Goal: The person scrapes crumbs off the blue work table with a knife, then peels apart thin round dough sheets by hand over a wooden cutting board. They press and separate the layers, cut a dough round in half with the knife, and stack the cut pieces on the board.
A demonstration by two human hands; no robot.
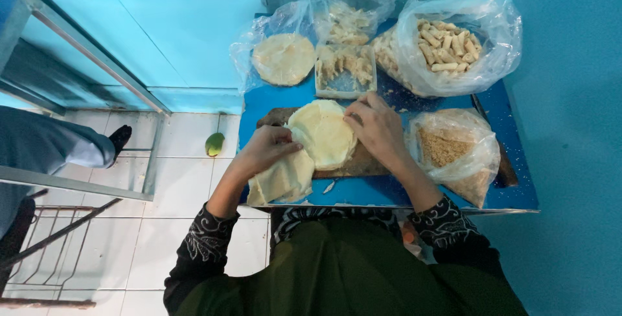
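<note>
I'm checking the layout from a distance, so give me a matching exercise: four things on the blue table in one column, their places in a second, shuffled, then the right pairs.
Things:
1. stack of round wrappers
2. bag of rolled pieces
3. bag of crumbs
4. clear tub of filling

Places:
A. far right corner of the blue table
B. on the wooden board, between the left hand and the right hand
C. just beyond the board, in the middle
D. near right edge, beside the right hand

Pairs: 1-B, 2-A, 3-D, 4-C
</note>
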